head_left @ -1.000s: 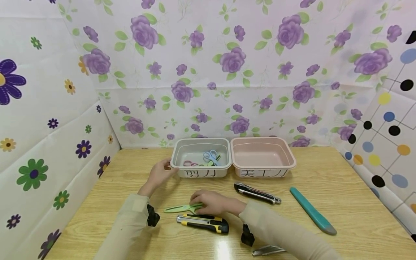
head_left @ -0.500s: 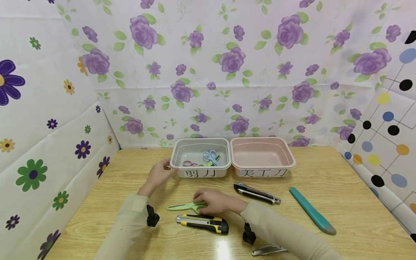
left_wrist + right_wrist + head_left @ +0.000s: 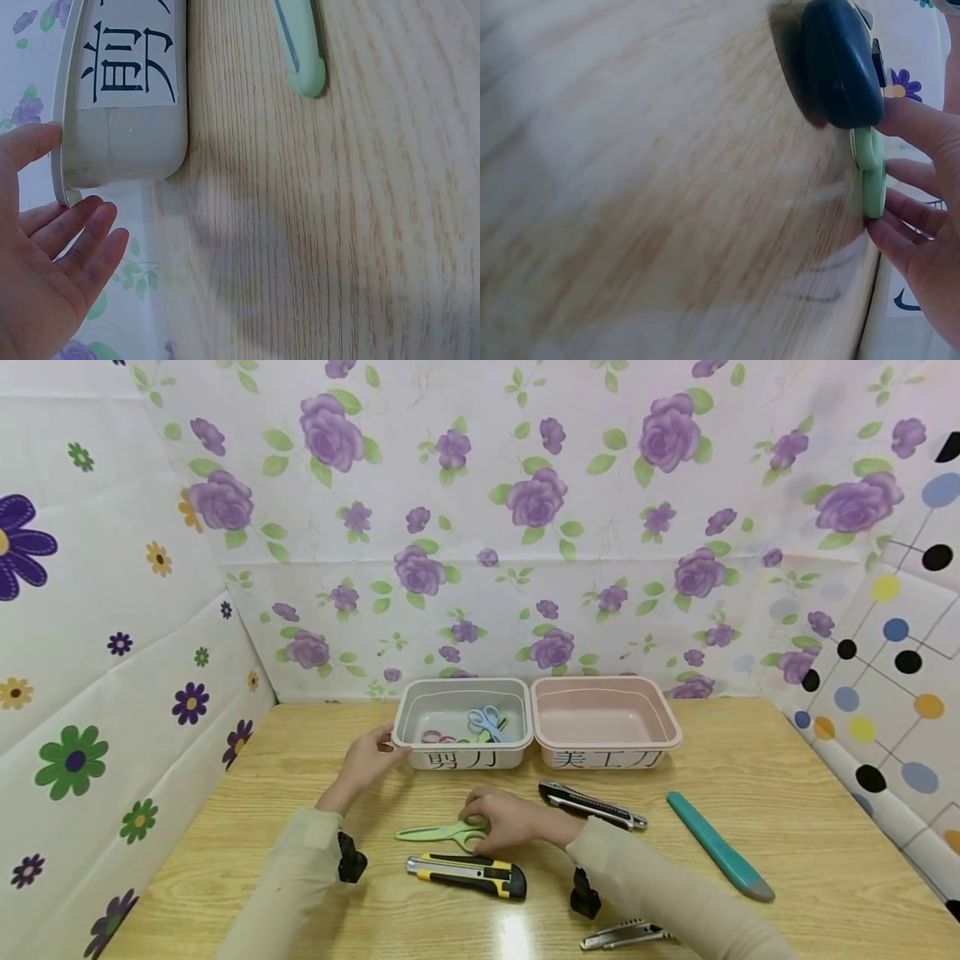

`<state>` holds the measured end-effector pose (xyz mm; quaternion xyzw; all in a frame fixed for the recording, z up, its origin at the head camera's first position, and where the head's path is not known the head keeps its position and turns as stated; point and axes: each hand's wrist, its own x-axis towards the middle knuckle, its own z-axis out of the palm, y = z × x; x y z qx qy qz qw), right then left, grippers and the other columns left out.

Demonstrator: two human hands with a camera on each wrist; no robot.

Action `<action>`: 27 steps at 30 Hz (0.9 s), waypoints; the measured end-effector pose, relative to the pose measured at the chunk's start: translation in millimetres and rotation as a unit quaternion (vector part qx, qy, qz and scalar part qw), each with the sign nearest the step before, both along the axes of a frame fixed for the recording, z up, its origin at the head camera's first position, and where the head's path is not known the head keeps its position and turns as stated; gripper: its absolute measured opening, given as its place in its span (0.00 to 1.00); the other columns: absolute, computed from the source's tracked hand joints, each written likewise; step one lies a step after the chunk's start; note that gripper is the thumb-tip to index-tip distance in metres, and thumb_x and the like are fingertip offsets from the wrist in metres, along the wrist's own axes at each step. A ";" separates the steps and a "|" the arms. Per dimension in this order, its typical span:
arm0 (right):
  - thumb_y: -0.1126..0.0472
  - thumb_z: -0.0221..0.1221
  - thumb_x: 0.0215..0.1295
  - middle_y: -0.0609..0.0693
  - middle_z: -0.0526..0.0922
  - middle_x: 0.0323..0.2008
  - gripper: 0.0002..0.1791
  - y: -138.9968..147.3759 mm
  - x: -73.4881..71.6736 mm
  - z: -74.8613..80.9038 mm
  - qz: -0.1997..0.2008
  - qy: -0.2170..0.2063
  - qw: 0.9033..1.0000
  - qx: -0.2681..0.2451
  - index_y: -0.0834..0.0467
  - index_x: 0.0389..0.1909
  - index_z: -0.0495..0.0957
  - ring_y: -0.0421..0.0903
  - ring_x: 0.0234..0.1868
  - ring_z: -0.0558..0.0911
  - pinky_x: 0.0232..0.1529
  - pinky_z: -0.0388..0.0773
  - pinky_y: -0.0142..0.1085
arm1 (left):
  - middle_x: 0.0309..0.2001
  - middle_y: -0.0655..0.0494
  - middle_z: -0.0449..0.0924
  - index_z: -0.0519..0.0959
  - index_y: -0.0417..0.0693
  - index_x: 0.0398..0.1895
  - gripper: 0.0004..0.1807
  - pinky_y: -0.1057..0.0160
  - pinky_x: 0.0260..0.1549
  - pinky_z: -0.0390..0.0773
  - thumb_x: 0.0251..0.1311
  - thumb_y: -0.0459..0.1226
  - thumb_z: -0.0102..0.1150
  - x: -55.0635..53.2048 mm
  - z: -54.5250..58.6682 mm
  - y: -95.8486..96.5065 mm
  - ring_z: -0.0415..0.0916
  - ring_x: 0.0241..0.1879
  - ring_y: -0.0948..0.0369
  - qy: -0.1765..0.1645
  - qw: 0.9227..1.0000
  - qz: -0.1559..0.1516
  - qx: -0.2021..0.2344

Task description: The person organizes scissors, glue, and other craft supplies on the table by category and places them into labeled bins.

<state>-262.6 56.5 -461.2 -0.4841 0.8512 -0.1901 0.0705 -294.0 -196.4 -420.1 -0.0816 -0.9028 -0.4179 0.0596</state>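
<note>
In the head view, my left hand [image 3: 367, 762] holds the left front corner of a grey plastic bin [image 3: 517, 748] labelled with black characters. The left wrist view shows its thumb on the bin's rim [image 3: 58, 169], the other fingers just below. My right hand [image 3: 508, 820] pinches the handle loops of light green scissors [image 3: 429, 833], which lie low over the table, blades pointing left. In the right wrist view, thumb and fingers meet at the green handle [image 3: 874, 193]. Just in front of the scissors lies a yellow-and-black utility knife [image 3: 467, 876].
Several scissors [image 3: 487, 722] lie inside the grey bin. Beside it stands a pink bin [image 3: 609, 747]. On the right are a black utility knife [image 3: 592, 806] and a teal knife-shaped tool [image 3: 718, 845]. A silver utility knife [image 3: 626, 934] lies by the right forearm.
My right hand has slid to the right, dragging the green scissors with it, so more of their handle shows. My left hand has stayed on the grey bin's corner.
</note>
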 end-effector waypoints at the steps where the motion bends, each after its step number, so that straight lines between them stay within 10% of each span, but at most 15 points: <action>1: 0.55 0.68 0.47 0.50 0.75 0.45 0.25 0.6 -0.2 -0.3 -0.001 -0.001 1.000 -0.003 0.59 0.47 0.78 0.41 0.46 0.72 0.46 0.71 0.28 | 0.46 0.37 0.77 0.66 0.31 0.58 0.30 0.58 0.34 0.78 0.54 0.37 0.60 0.2 0.2 -0.1 0.76 0.40 0.49 0.000 1.000 -0.001 0.000; 20: 0.56 0.67 0.38 0.47 0.74 0.39 0.23 3.8 -6.7 7.6 -0.012 0.013 1.000 0.014 0.58 0.41 0.78 0.39 0.37 0.72 0.36 0.70 0.25 | 0.44 0.39 0.78 0.67 0.32 0.58 0.29 0.60 0.32 0.78 0.54 0.36 0.60 -1.3 -2.8 -0.6 0.76 0.38 0.50 0.010 1.000 -0.011 0.001; 27: 0.54 0.68 0.41 0.53 0.75 0.45 0.29 10.2 -7.1 22.0 -0.018 0.041 0.999 0.013 0.63 0.46 0.78 0.46 0.47 0.73 0.47 0.72 0.32 | 0.43 0.40 0.79 0.68 0.33 0.58 0.28 0.60 0.33 0.78 0.54 0.37 0.60 -1.6 -3.0 -1.2 0.76 0.38 0.51 0.008 1.000 -0.006 -0.004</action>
